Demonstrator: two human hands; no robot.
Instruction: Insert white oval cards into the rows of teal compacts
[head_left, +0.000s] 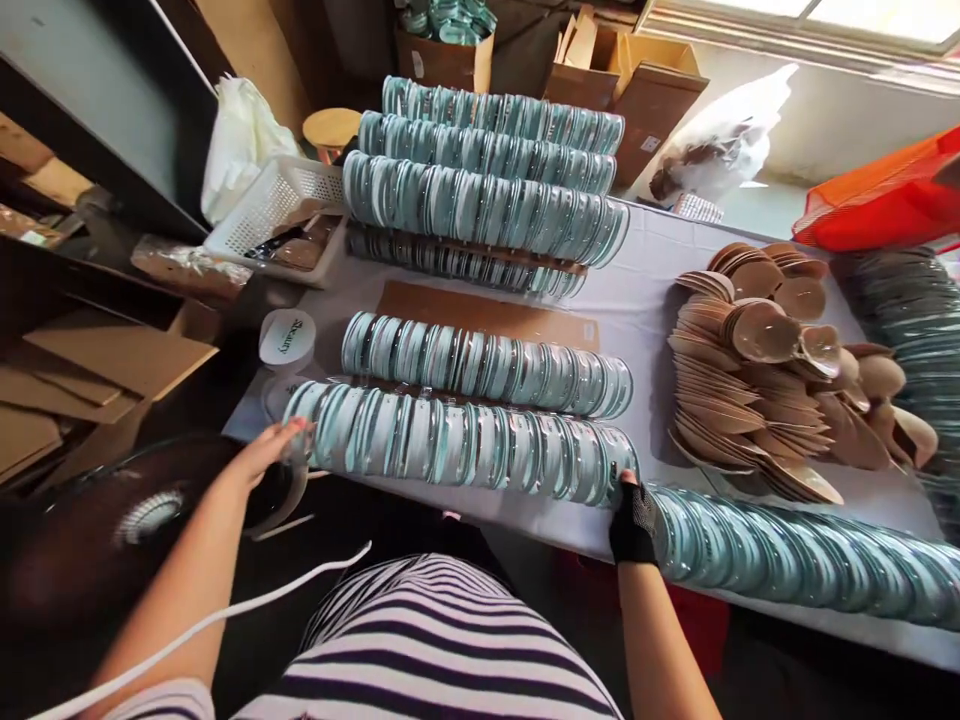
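Observation:
A long row of round, clear packs with teal rims [465,440] stands on edge along the table's near side. My bare left hand [274,450] grips the row's left end, fingers on its top edge. At the opposite end, my right hand [634,515], in a black fingerless glove, presses the last packs with its thumb on top; its other fingers are partly hidden. Just behind lies a similar, shorter row [487,365]. To the right of my gloved hand, another line of teal-rimmed round pieces [795,555] runs along the table edge.
Several more rows [487,205] stand at the back. Tan, cup-shaped pieces [750,390] are heaped on the right. A white basket [240,225] sits at the back left, near a round white label [287,338]. A dark fan [150,520] stands left, with a white cable [300,578] nearby.

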